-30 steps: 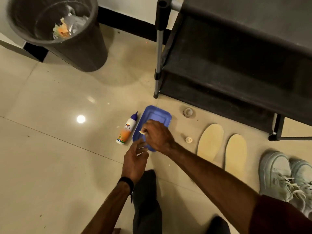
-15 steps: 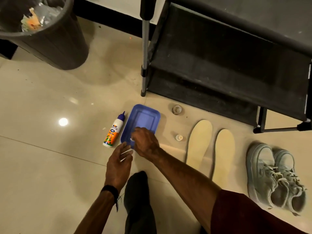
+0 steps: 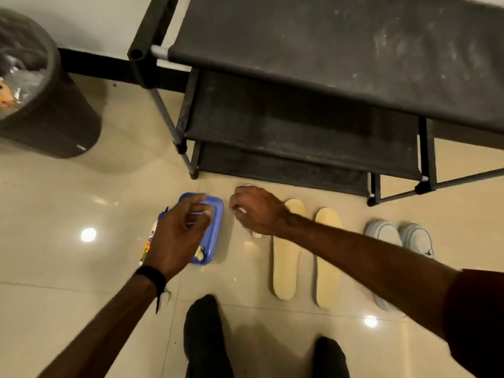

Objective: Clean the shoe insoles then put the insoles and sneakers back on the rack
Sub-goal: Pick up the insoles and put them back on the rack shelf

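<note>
Two pale yellow insoles (image 3: 285,257) (image 3: 327,260) lie side by side on the tiled floor, in front of the black shoe rack (image 3: 300,124). A pair of light grey sneakers (image 3: 383,233) (image 3: 417,238) stands to their right, partly hidden by my right forearm. My left hand (image 3: 178,236) hovers over a blue tray (image 3: 216,227) with its fingers apart. My right hand (image 3: 256,211) is between the tray and the insoles, fingers curled down. It is blurred, so a grip cannot be made out. A small whitish scrap (image 3: 200,253) lies in the tray's near corner.
A glue-like bottle (image 3: 148,244) lies left of the tray, mostly behind my left hand. A small white cap (image 3: 256,235) and a little round jar (image 3: 247,184) peek out around my right hand. A dark waste bin (image 3: 51,110) stands at the far left. My feet (image 3: 204,336) are below.
My right hand left the tray and moved right, towards the small cap and jar. The whitish scrap it held now lies in the tray. My left hand rose over the tray.
</note>
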